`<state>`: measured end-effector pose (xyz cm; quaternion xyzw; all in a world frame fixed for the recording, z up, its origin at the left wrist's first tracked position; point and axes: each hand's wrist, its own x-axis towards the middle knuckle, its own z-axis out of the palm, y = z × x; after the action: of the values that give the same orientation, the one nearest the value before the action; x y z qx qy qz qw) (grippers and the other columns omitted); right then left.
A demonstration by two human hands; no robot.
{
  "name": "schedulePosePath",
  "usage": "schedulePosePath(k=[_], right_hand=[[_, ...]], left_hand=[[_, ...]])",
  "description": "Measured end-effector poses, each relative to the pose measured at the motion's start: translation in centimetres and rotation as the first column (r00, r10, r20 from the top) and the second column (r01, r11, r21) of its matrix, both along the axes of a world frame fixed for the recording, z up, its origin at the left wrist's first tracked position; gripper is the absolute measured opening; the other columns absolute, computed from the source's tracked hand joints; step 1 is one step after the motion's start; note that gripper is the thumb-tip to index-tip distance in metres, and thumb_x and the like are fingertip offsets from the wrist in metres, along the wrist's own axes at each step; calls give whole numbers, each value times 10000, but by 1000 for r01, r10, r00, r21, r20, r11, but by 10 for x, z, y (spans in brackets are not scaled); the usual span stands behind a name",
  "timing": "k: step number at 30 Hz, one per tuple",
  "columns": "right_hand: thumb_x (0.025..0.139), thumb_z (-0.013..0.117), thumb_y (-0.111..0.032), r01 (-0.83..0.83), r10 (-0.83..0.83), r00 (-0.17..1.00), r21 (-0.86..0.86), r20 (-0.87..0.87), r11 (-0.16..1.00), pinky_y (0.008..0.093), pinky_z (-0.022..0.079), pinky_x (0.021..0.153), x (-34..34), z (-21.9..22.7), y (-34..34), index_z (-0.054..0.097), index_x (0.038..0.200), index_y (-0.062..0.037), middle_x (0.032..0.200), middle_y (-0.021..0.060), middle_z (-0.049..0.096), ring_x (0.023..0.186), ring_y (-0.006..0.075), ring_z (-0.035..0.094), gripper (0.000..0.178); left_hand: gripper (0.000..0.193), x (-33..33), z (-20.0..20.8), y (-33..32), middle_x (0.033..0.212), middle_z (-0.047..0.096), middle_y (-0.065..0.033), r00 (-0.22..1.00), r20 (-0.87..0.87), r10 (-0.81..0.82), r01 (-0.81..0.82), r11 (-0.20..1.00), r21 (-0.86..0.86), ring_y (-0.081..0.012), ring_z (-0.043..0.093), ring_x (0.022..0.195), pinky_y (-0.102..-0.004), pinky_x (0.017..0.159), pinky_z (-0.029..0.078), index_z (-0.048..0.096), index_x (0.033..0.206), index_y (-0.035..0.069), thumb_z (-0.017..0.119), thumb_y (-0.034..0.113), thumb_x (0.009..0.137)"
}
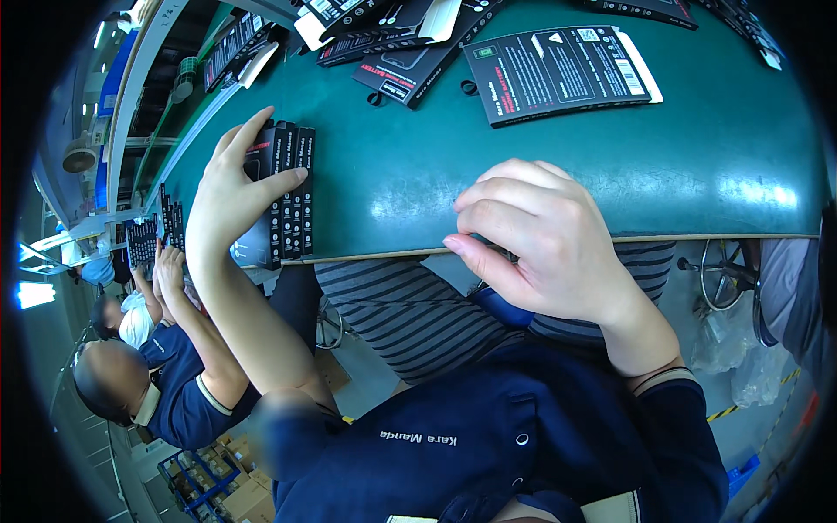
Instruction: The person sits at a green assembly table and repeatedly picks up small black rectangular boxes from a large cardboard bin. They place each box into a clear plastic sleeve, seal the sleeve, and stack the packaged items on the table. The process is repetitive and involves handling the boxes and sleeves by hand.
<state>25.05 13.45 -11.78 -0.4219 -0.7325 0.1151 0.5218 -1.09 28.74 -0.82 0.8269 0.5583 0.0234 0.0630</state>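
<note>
My left hand (234,193) lies over a short row of flat black boxes (291,200) standing on edge side by side at the table's left front edge. Its fingers stretch past their far side, and the thumb rests across the box tops. The palm hides part of the outermost box. Near the front edge, my right hand (536,240) hovers with loosely curled fingers, the thumb apart from them, and nothing visible in its grasp. Beyond it, a black printed box (562,74) with a white open end lies flat.
More black boxes (397,74) lie piled at the table's far side, some with white flaps showing. Another bunch (235,57) sits at the far left. A co-worker (187,375) works on the left beside stacked boxes (157,231). The green table (392,157) ends just before my lap.
</note>
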Motion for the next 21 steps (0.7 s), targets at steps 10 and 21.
schedulePosePath(k=[10,21], right_hand=[[824,731,-167,4,-4,1000,6,2,1000,357,471,663,-1,-1,0,634,789,-74,794,43,625,802,223,616,139],[821,729,-161,12,-12,1000,3,6,1000,359,468,658,-1,0,-1,629,790,-75,790,43,621,796,229,610,136]], left_hand=[[851,-2,6,-5,1352,589,-191,997,-66,-45,44,999,-23,-310,633,1161,-392,972,513,563,1409,85,866,305,644],[857,3,2,-3,1289,631,-208,998,-56,34,-31,999,44,-313,651,1133,-407,950,525,597,1377,64,841,525,697]])
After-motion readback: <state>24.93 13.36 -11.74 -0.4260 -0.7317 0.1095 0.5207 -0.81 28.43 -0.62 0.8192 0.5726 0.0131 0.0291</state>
